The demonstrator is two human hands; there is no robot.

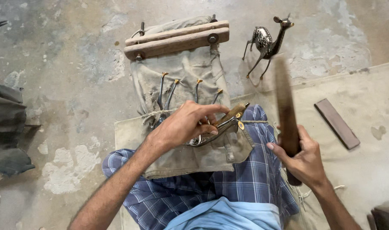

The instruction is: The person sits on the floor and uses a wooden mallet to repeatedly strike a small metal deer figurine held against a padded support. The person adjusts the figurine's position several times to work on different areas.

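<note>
Sitting on beige mat [373, 110] over cracked concrete floor [75, 55]

A cloth [190, 76] lies over your lap and runs out ahead of you on the floor [62, 64]. Two wooden bars [177, 39] sit across its far end. Four small metal legs [177, 91] lie in a row on the cloth, between the bars and your left hand [183, 123]. The deer figure [266, 42] stands on the floor to the right of the bars. Your right hand [303, 157] is right of your lap, over the mat [364, 162]. A flat bar [337, 123] lies on the mat, right of that hand.
</note>
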